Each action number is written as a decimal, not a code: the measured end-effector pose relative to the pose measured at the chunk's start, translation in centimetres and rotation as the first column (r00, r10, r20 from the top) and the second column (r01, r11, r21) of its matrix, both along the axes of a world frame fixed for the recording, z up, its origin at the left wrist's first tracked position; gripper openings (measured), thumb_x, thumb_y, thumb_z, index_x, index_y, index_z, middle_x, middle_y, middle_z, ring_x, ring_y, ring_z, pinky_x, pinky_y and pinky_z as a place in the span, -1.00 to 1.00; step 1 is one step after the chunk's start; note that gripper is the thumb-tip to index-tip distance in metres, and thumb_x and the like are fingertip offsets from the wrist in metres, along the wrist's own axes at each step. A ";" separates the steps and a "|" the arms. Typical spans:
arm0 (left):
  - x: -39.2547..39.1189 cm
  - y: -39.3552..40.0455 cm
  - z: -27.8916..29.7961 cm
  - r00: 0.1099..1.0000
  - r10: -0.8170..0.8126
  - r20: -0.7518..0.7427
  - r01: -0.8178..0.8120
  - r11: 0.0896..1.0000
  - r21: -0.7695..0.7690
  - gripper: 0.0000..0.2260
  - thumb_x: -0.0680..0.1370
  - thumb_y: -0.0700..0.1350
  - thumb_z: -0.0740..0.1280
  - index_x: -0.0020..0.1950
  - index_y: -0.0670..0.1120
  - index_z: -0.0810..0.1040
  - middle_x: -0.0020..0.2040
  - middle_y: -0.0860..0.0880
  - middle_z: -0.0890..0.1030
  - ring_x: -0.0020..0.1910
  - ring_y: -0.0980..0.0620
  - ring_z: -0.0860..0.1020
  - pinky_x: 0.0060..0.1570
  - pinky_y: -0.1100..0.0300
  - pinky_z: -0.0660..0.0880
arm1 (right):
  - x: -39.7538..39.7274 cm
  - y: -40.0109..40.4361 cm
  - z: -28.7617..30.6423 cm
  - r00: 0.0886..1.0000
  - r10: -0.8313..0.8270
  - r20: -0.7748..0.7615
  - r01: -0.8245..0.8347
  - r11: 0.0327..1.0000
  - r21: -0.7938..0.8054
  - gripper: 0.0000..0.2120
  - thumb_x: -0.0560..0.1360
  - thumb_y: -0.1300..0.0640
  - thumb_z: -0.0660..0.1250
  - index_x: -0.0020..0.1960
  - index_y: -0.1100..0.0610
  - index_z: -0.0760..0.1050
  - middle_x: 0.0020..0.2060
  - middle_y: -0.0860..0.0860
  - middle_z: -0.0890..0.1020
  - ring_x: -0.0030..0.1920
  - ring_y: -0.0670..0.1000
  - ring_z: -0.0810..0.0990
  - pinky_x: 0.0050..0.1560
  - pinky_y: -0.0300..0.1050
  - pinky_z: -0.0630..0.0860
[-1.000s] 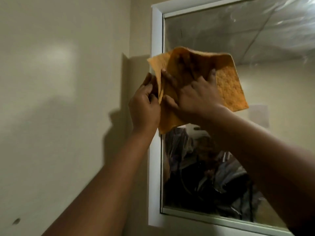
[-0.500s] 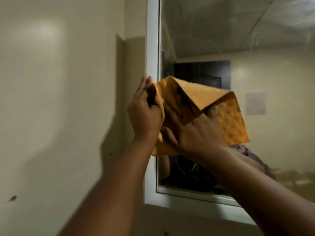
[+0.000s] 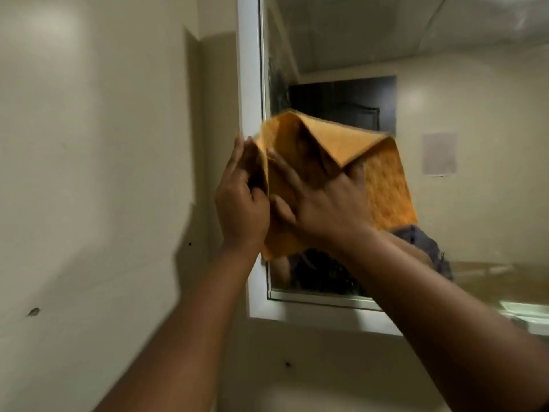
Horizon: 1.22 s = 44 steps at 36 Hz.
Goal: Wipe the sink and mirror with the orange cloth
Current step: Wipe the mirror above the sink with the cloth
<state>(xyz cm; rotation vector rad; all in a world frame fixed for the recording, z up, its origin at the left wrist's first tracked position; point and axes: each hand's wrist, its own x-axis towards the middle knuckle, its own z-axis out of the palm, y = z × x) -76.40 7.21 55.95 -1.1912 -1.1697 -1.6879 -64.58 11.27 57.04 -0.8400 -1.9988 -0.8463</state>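
The orange cloth [image 3: 386, 185] lies flat against the lower left part of the mirror [image 3: 445, 84], with its top corner folded down. My right hand [image 3: 323, 203] presses on the cloth with spread fingers. My left hand [image 3: 240, 203] holds the cloth's left edge, right by the mirror's white frame [image 3: 249, 84]. A pale curved rim of the sink [image 3: 297, 394] shows at the bottom edge, below my arms.
A beige wall [image 3: 89, 173] with a corner fills the left side, close to my left arm. The mirror's lower frame ledge [image 3: 326, 316] runs under my right forearm. The glass reflects a dark doorway, a ceiling and a paper on the far wall.
Both hands and the cloth have slid down the mirror from its top left corner towards its lower left. The cloth's top corner has folded over.
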 end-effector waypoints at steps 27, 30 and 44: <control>1.2 0.3 -11.8 0.978 0.019 0.209 0.021 0.982 -0.190 -0.68 0.44 -0.22 0.18 0.14 -0.29 0.52 0.07 -0.31 0.59 -0.02 -0.30 0.57 -0.15 0.09 0.47 | 1.4 -0.8 -10.7 0.988 0.149 0.050 -0.139 0.977 -0.164 -0.47 0.53 -0.19 0.03 0.48 -0.14 0.15 0.29 0.05 0.49 0.19 0.17 0.51 0.20 0.10 0.17; 2.0 0.5 -12.0 0.986 0.033 0.161 -0.002 0.982 -0.187 -0.62 0.47 -0.14 0.17 0.28 -0.13 0.41 0.34 -0.27 0.42 0.29 -0.26 0.42 0.14 -0.10 0.47 | 3.0 -0.2 -10.7 0.992 0.119 0.033 -0.113 0.983 -0.146 -0.46 0.53 -0.23 0.03 0.49 -0.16 0.14 0.32 0.05 0.46 0.19 0.15 0.50 0.17 0.06 0.20; 3.5 1.9 -13.3 0.959 0.276 0.061 -0.251 0.932 -0.260 -0.39 0.60 0.16 -0.09 0.50 -0.23 0.01 0.51 -0.17 -0.01 0.50 -0.06 -0.02 0.43 0.12 0.00 | 10.9 2.2 -12.1 0.964 -0.043 -0.261 0.017 0.995 -0.099 -0.40 0.52 -0.29 -0.02 0.51 -0.16 0.01 0.53 0.04 -0.02 0.51 0.07 -0.01 0.36 0.12 0.12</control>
